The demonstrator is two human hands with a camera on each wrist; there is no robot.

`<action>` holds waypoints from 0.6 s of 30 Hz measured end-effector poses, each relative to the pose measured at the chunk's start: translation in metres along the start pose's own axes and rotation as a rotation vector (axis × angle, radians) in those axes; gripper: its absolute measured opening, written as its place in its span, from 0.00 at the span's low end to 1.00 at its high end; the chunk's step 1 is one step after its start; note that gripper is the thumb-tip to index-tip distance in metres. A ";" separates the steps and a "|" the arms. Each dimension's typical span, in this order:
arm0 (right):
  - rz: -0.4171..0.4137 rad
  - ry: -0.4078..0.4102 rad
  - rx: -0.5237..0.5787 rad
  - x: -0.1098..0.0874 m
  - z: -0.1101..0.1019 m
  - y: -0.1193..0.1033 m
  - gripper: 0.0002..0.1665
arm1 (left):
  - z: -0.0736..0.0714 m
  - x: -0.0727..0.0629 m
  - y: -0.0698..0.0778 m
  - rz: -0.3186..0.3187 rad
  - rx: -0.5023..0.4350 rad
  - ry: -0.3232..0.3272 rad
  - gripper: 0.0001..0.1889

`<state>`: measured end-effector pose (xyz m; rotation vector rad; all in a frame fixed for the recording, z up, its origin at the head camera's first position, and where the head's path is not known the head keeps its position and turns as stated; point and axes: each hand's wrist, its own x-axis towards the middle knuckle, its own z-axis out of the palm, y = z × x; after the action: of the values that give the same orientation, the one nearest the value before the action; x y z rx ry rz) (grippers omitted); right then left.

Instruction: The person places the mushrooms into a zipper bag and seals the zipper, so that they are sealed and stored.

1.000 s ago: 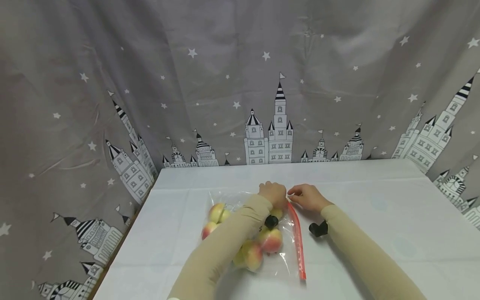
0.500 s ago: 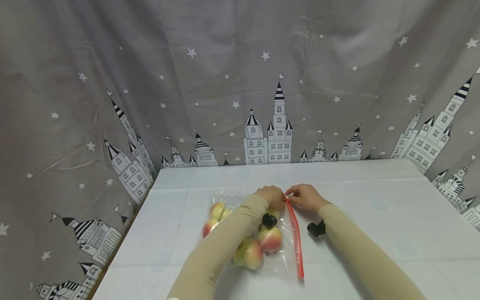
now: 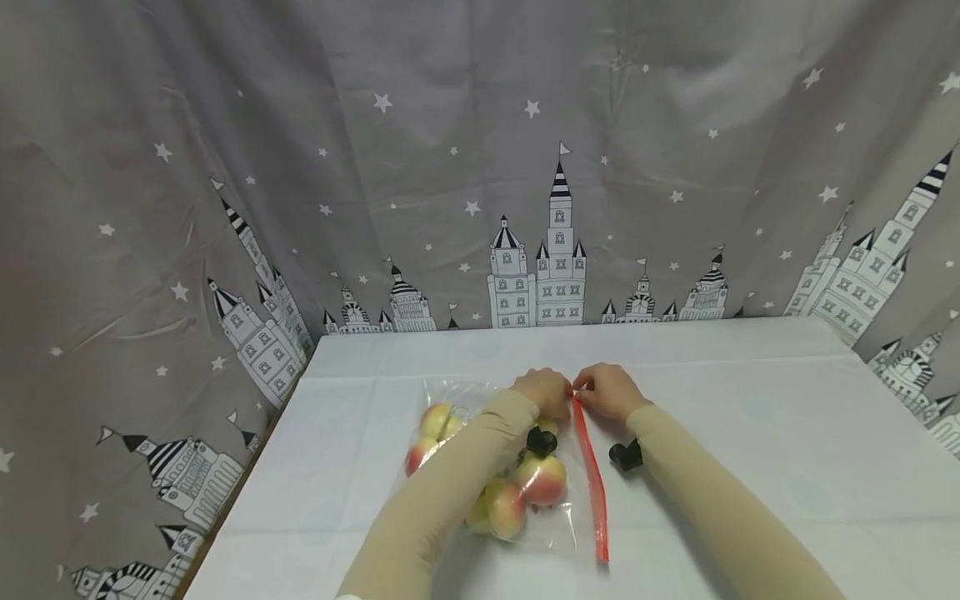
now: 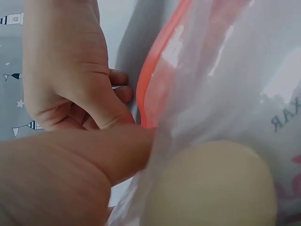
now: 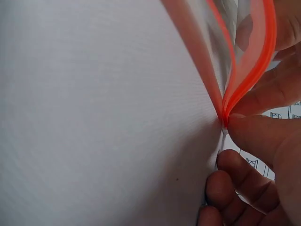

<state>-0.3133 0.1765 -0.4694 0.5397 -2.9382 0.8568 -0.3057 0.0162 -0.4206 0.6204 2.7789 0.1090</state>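
Observation:
A clear zip bag [image 3: 553, 523] lies on the table with several yellow-red fruits [image 3: 542, 481] inside, peach-like or apple-like. Its red zip strip [image 3: 596, 483] runs along the right side. At the strip's far end my right hand [image 3: 611, 392] pinches the edges together between thumb and fingers. My left hand [image 3: 545, 393] grips the bag right beside it, partly over the far corner. In the right wrist view the red bands [image 5: 256, 66] part into a gap above the pinched end. A pale round fruit [image 4: 211, 183] shows through the plastic near the left thumb [image 4: 94, 153].
White cloth covers the table [image 3: 750, 442]. Behind it hangs a grey curtain [image 3: 420, 167] printed with castles and stars. Black wrist devices [image 3: 542, 442] sit at both sleeves, and the left forearm [image 3: 442, 500] crosses over the bag.
My left hand has shifted slightly left and nearer, and the right hand now pinches the strip's far end. The bag and fruits have barely moved.

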 end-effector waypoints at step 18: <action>-0.041 -0.027 -0.020 0.003 -0.003 0.000 0.04 | 0.000 0.000 0.005 -0.053 0.026 -0.022 0.08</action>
<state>-0.3167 0.1769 -0.4666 0.6121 -2.9452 0.8222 -0.3035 0.0206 -0.4199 0.5498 2.7768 0.0547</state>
